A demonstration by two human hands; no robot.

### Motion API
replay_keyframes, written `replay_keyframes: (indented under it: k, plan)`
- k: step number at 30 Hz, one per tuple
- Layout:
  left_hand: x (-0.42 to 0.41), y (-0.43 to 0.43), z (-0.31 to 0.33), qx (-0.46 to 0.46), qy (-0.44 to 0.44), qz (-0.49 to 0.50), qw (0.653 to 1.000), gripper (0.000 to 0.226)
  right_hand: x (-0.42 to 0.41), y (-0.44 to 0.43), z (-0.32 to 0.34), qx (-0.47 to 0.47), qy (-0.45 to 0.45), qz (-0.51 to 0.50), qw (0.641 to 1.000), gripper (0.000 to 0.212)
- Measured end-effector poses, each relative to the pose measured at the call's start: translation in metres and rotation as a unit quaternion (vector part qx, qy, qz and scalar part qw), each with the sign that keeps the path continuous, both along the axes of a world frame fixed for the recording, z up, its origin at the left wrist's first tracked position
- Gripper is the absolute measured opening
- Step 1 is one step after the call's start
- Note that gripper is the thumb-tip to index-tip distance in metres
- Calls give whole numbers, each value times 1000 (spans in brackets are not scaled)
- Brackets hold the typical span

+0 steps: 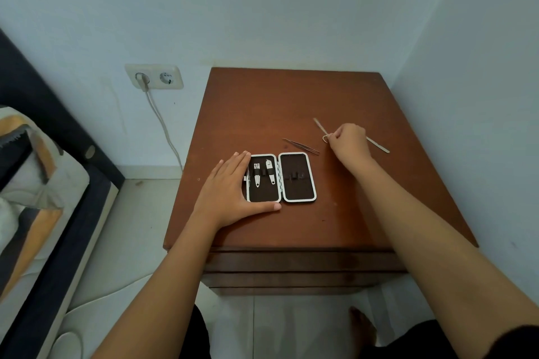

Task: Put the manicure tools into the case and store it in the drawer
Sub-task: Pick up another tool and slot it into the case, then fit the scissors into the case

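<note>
An open manicure case (297, 195), white-rimmed with a dark lining, lies flat on the brown nightstand (277, 108). Two nail clippers (264, 173) sit under straps in its left half; the right half holds only empty straps. My left hand (230, 192) lies flat against the case's left edge, thumb along its front. My right hand (347, 138) pinches small scissors (320, 129) by the ring handles, blades pointing up-left. A thin metal file (379, 146) lies partly under that hand. Dark tweezers (302, 146) lie between the case and my right hand.
Drawer fronts (297, 271) show below the nightstand's front edge, all closed. A wall socket with a cable (154, 77) is on the left wall. A bed with a patterned blanket (32, 178) stands at the left. My bare foot (363, 323) rests on the floor.
</note>
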State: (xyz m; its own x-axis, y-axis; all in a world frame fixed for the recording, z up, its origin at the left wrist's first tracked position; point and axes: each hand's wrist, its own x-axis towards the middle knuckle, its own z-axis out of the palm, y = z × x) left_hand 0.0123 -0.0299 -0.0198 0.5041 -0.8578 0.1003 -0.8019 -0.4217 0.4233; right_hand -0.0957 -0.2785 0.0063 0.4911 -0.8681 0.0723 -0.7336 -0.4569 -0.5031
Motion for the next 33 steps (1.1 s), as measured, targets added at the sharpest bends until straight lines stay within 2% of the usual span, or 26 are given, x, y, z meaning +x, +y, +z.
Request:
replay_keyframes:
  k: [5, 10, 15, 19, 25, 33]
  plan:
    - [0, -1, 0, 3, 0, -1, 1000, 126, 0, 12, 2, -12, 53, 64, 996, 30]
    - [0, 2, 1, 7, -7, -17, 1000, 121, -10, 51, 19, 14, 0, 139, 990, 26]
    - [1, 4, 7, 30, 40, -30, 998, 116, -24, 111, 27, 76, -13, 199, 977, 27]
    - [-10, 8, 10, 26, 62, -11, 998, 110, -34, 137, 24, 89, -22, 212, 973, 25]
    - [-14, 19, 4, 61, 42, -37, 997, 106, -46, 154, 19, 76, -6, 225, 971, 20]
    - [-16, 24, 4, 81, 26, -49, 995, 101, -52, 162, 21, 27, 40, 230, 972, 31]
